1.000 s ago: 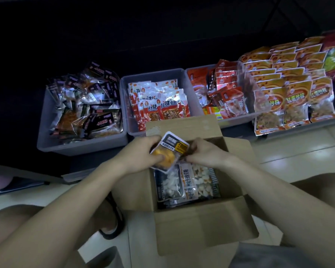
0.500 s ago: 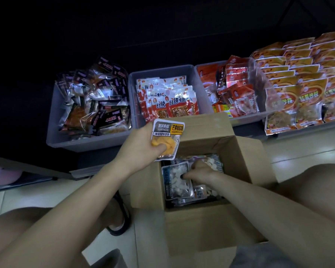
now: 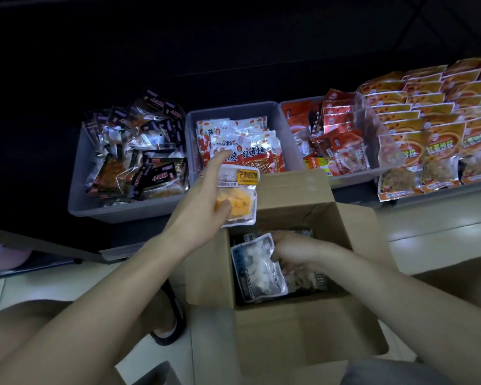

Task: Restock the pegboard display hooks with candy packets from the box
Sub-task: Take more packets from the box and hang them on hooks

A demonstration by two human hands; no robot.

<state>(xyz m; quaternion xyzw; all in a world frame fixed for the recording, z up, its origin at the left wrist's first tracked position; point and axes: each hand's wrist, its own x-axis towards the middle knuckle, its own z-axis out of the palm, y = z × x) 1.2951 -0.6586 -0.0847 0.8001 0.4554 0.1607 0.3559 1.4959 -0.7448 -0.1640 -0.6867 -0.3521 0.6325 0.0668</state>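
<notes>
The left hand (image 3: 203,207) pinches a single packet of yellow candy (image 3: 238,198) between thumb and fingers, held up over the far left corner of the open cardboard box (image 3: 353,226) on the floor, with the index finger stretched out past the packet's top edge. That hold looks loose to me: only the thumb pad bears on the slick film, so the packet could slide out and drop back into the box or onto the grey bin (image 3: 100,190) beside it. The right hand (image 3: 297,250) is down inside the box, fingers curled onto a packet of white candy (image 3: 257,266) that lies tilted on the heap; whether it has truly gripped it or merely rests on it I cannot tell. If it pulls up fast, I judge the glossy packets stacked under it may cling and spill over the box wall, or the tall flap on the right may catch the wrist. No pegboard hooks show from where I stand, so the hanging hole on each packet cannot be checked. By count: one box, two hands, one yellow packet out, one white packet plainly on top with a few more beneath that I cannot number. Beyond the box stand three grey bins of snack packs, the middle bin (image 3: 233,111) and right bin (image 3: 295,107) among them, then rows of orange packs (image 3: 439,140).
</notes>
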